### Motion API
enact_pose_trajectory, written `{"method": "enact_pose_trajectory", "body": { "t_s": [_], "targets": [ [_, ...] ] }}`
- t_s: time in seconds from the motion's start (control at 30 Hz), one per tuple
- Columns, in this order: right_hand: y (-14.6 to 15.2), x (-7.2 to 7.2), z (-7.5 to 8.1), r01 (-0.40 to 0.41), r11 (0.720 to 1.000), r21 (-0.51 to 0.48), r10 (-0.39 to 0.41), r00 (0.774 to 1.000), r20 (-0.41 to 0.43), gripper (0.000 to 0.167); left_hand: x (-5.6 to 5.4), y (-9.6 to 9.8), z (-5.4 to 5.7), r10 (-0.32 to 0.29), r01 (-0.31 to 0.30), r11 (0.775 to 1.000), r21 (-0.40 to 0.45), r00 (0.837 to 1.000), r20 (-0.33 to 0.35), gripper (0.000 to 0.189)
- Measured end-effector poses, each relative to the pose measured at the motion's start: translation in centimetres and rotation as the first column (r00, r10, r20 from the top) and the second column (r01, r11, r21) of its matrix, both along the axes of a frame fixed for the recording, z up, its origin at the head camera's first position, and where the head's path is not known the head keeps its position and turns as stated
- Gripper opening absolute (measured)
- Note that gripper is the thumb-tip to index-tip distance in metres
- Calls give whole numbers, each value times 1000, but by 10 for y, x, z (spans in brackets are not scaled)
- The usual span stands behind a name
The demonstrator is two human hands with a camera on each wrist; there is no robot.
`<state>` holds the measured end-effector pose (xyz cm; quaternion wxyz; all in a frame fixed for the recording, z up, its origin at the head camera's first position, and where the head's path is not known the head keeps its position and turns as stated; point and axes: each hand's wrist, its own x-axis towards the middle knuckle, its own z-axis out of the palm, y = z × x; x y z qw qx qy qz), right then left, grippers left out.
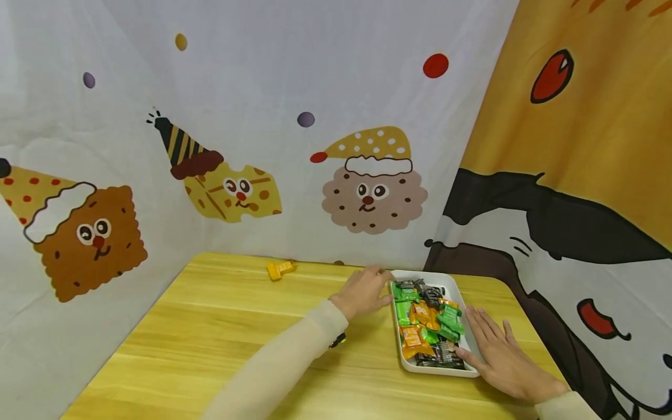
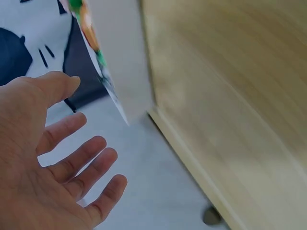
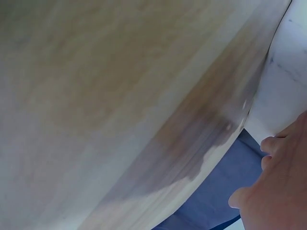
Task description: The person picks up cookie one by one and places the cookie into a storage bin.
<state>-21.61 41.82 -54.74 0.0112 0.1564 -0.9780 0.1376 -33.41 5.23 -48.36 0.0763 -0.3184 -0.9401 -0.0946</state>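
Observation:
A white rectangular tray [image 1: 446,372] lies lengthwise at the right of the table, filled with small wrapped candies: orange ones [image 1: 413,339], green ones [image 1: 450,318] and dark ones [image 1: 431,295]. My left hand [image 1: 363,293] is at its far left side, fingers loosely bent and spread. In the left wrist view nothing is in that left hand [image 2: 57,153], and the tray's outer wall [image 2: 120,57] shows beyond the thumb. Along the right side lies my right hand [image 1: 501,359], fingers straight, thumb over the near right rim. The right wrist view catches only part of the right hand [image 3: 280,182].
Toward the back left of the wooden table [image 1: 220,326] lie yellow wrapped pieces [image 1: 280,269]. A white cloth [image 1: 252,76] with cartoon prints hangs right behind the table, and a printed orange cloth [image 1: 604,146] hangs along the right.

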Motion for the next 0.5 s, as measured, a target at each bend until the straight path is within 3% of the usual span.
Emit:
{"method": "enact_pose_trajectory", "body": {
  "t_s": [0.3,0.5],
  "targets": [
    [-2,1,0,-6,1000,24,7,1000,-20,96,-18,-79,-12,102,-106,993,55,993,58,49],
    [-2,1,1,-6,1000,21,7,1000,-24,95,-27,-132,-24,181,-193,976,96,976,124,48]
  ]
}}
